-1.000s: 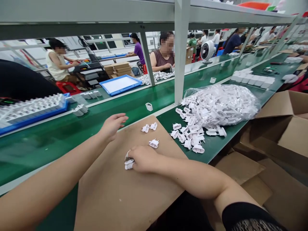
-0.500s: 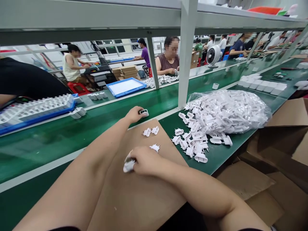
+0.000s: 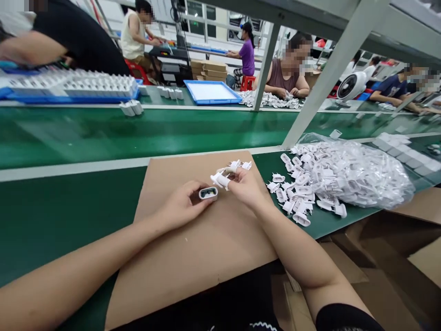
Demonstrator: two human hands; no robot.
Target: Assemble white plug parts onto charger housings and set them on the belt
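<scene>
My left hand (image 3: 186, 202) is closed around a white oval charger housing (image 3: 208, 193) and holds it above the cardboard sheet (image 3: 165, 262). The housing's hollow end faces up and shows a dark inside. Close by on the right, my right hand (image 3: 244, 184) has white covers on its thumb and fingertip. Between them it pinches a white two-pin plug cap (image 3: 216, 178), partly hidden by the fingers. Just beyond those fingers lie two more plug caps (image 3: 246, 166) on the cardboard. Housing and pinched cap are apart.
Loose plug caps (image 3: 292, 195) spill from a clear plastic bag (image 3: 365, 177) on the right. White housings (image 3: 408, 149) stand in rows behind it. A slanted post (image 3: 330, 73) rises before the green belt (image 3: 172, 133). Co-workers sit across the belt.
My left hand has brought the housing back from the belt to above the cardboard. My right hand has moved forward and now pinches a plug cap. The view has turned left.
</scene>
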